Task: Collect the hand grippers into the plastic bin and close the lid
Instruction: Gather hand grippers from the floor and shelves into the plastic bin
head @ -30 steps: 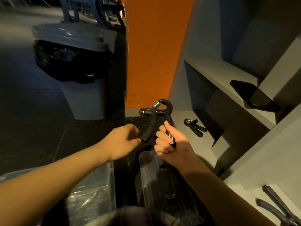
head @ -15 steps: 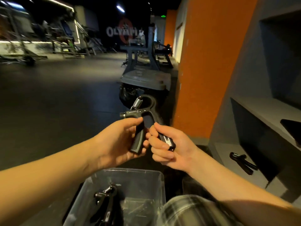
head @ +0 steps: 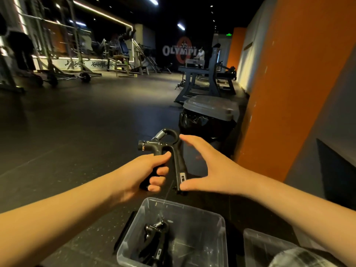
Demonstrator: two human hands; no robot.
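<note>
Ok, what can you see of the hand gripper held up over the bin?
The hand gripper is black, plastic-looking, with two handles under a looped top, a metal coil spring and a knurled knob. It is upright, handles down, above the clear plastic bin. The left hand grips its left handle; the open right hand flanks the other, thumb at its lower end.

The dark, speckled floor (head: 77, 132) fills most of the frame. At the lower centre a clear plastic bin (head: 192, 209) stands on it, with a second clear plastic piece (head: 258, 243) just beside it at the lower right. At centre right stands a grey-lidded trash can (head: 210, 110), with a metal bench frame (head: 200, 81) behind it. A barbell (head: 65, 78) lies at the upper left.
</note>
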